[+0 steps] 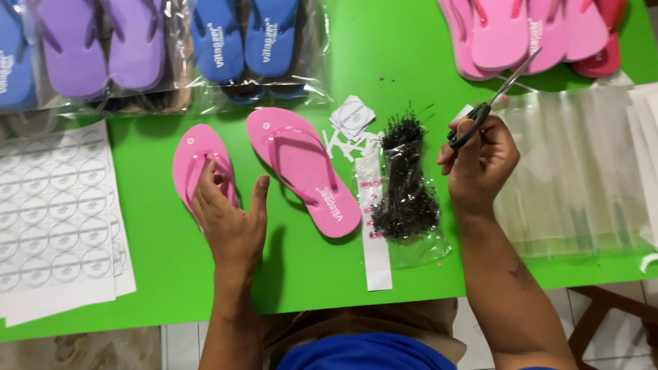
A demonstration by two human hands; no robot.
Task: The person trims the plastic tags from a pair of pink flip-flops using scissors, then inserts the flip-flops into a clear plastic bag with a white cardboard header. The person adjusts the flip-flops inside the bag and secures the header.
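Fingers of the left hand [231, 219] press spread on the small pink foam flip-flop [199, 165] to steady it, while the right hand [479, 160] grips black-handled scissors [488, 104] clear of the green table [383, 64].

sticker sheets [49, 219] left, two sandals [269, 169] centre, plastic bags [580, 174] right

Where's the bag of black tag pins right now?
In the head view, the bag of black tag pins lies on the green table right of centre, between the unheld pink flip-flop and the right hand holding the scissors.
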